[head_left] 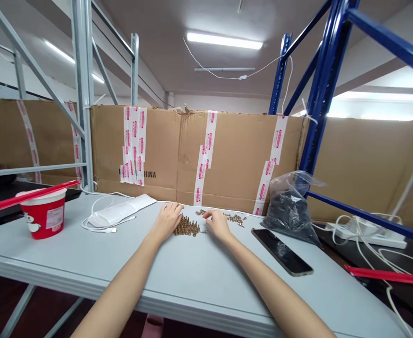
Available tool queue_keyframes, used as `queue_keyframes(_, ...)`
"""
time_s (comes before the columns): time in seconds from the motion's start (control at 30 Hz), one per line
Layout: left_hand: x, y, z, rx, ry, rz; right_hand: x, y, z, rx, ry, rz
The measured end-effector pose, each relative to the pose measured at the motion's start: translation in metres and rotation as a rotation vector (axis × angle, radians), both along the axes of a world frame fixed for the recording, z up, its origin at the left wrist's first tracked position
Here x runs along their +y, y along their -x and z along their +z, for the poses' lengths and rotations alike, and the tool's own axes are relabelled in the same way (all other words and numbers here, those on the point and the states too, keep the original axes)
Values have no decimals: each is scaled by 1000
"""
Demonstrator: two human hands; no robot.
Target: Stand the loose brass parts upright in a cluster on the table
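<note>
Small brass-coloured screws (187,228) stand upright, packed close in rows, on the grey table between my hands. My left hand (168,219) rests at the left side of this group, fingers loosely bent and apart, its fingertips beside or touching the outer screws. Just right of the group, my right hand (217,223) has thumb and fingers drawn together in a pinch; whatever they hold is too small to make out. Loose brass-coloured pieces (237,219) lie scattered behind and right of my right hand, which partly hides them.
A black phone (282,252) and a clear bag of dark material (291,209) lie to the right. On the left are a white pouch with cable (121,211) and a red cup (46,215). A cardboard wall (157,150) closes the table's back, between metal shelf posts.
</note>
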State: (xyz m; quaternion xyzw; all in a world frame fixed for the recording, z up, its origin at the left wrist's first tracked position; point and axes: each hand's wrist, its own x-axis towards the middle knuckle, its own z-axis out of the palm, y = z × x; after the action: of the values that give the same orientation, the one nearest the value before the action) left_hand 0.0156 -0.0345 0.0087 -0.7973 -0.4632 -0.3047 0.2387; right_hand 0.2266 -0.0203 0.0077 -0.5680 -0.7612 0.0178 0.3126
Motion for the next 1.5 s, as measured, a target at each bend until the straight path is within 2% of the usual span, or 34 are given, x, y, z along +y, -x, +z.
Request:
queue_keyframes(0.07,1,3,0,-25,5,73,-6,-4,2,-39,-1,-34)
queue_keyframes(0.1,2,6,0,-41,5,114,-7,-8,4,-39,42,-6)
queue_keyframes(0.23,6,13,0,-76,5,199,-8,-26,9,38,341,357)
queue_keyframes(0.3,8,14,-1,-67,20,192,-10,-28,9,25,405,449)
queue_keyframes(0.33,9,14,-1,-60,30,184,-13,-25,9,-4,410,441)
queue_keyframes(0.5,7,14,-2,-64,51,161,-34,3,10,-217,260,170)
queue_keyframes(0.57,6,14,-1,-79,52,166,-41,11,13,-262,178,200)
queue_keyframes(0.67,7,14,-1,-87,53,168,-47,14,16,-282,44,343)
queue_keyframes(0.77,9,15,-2,-80,53,148,-48,17,15,-346,-78,361)
queue_keyframes(1.07,13,17,-5,-68,23,95,-43,23,6,-454,-113,364)
queue_keyframes(1.2,13,17,-5,-64,9,63,-46,21,8,-386,-45,411)
queue_keyframes(1.3,13,16,-4,-74,-10,43,-47,21,7,-247,46,485)
queue_keyframes(1.4,10,14,-1,-78,-35,22,-43,23,7,-6,177,582)
queue_keyframes(1.5,5,11,2,-67,-65,-9,-37,25,8,288,286,623)
